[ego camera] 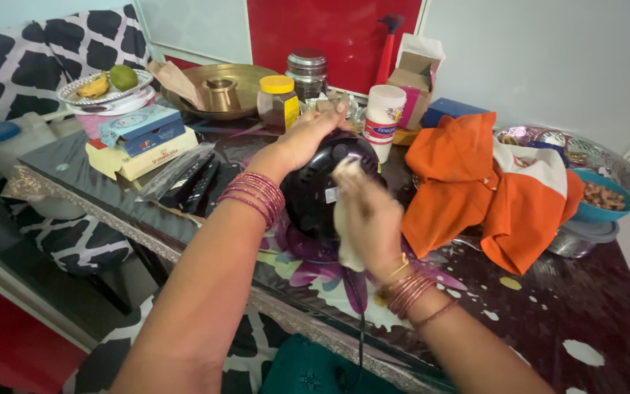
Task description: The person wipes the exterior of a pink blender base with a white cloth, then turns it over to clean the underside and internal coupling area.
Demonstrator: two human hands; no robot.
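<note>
My left hand (308,135) grips the top of the black appliance (322,186) on the bench (548,306); right hand (370,219) fingers closed on a pale cloth (344,211) vs its side. Risk imo: the appliance tips or slides, knocking the white cup (384,113) just behind.

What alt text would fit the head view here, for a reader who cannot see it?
A person's left hand steadies a round black appliance on a glossy floral table while the right hand presses a pale cloth against it. An orange garment, jars, boxes and bowls crowd the table behind.
</note>
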